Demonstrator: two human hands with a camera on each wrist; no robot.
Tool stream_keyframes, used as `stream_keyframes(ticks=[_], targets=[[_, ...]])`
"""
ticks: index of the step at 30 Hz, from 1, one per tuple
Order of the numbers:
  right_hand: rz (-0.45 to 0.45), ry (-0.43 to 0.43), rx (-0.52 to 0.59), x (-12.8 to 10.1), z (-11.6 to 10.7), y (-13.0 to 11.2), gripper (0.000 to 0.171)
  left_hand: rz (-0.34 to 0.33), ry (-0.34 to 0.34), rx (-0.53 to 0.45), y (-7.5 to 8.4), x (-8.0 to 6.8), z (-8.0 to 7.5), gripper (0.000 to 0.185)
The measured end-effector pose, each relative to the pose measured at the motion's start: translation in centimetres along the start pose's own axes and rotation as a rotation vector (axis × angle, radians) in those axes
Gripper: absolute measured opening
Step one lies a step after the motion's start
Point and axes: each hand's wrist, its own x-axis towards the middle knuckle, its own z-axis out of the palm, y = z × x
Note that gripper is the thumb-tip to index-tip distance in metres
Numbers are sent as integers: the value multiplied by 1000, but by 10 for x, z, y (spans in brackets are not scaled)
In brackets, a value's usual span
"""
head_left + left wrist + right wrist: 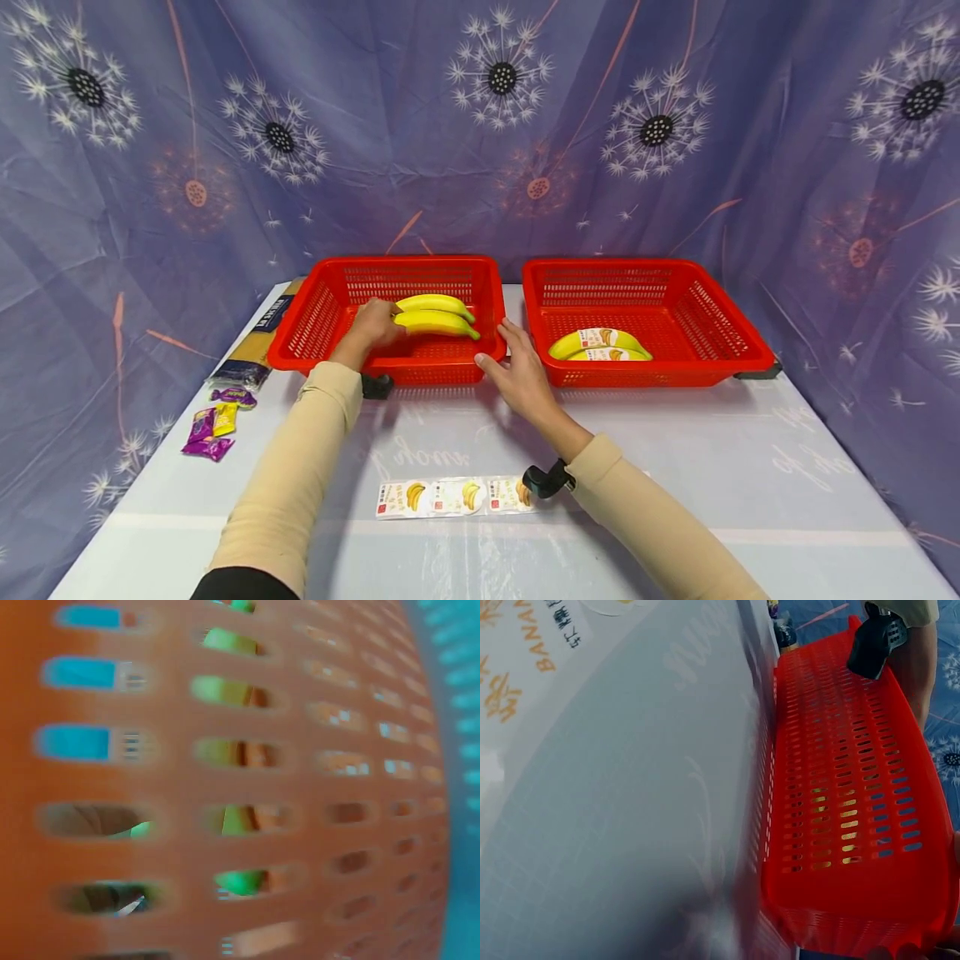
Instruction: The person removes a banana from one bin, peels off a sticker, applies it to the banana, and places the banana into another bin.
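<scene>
Inside the left basket my left hand grips two bananas by the stem end, my right hand rests open-fingered on the near corner, and I judge a hasty lift could drag that basket along the desk.

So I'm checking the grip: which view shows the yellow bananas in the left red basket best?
The head view: both yellow bananas lie whole in the left red plastic basket, the left hand gripping their end. The left wrist view gives blurred yellow-green glimpses through slots; the right wrist view, yellow behind the wall.
</scene>
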Motion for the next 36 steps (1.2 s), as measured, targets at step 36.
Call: stream_keyframes(ticks=[36], targets=[[-9,-42,-59,3,-9,-2,67,128,-93,-479,25,-151,26,38]])
